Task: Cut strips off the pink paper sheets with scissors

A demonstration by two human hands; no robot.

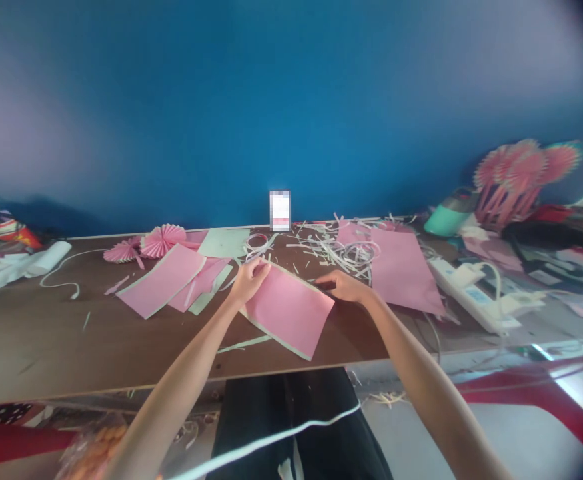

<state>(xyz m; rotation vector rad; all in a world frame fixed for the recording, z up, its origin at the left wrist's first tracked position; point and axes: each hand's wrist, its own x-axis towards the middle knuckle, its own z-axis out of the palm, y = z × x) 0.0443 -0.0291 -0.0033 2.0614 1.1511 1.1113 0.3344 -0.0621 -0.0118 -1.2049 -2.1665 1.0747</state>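
Note:
A pink paper sheet [291, 308] with pale strips along its two long edges lies at a slant before me, its near part over the brown table. My left hand [251, 280] is closed on its upper left corner, thumb on top. Beside the sheet's far right edge is my right hand [345, 285], fingers drawn together and pointing left; what they pinch, if anything, is too small to see. Left of the sheet, more strip-edged pink paper [164, 280] overlaps other pink and pale green pieces. A larger pink sheet [404, 270] lies to the right.
Loose white paper strips [354, 253] are heaped at the back. Folded pink paper fans [164, 240] sit back left; more fans [526, 167] stand far right, near a teal bottle [448, 217]. A power strip [471, 297] with plugs lies right. A phone [280, 211] leans against the blue wall.

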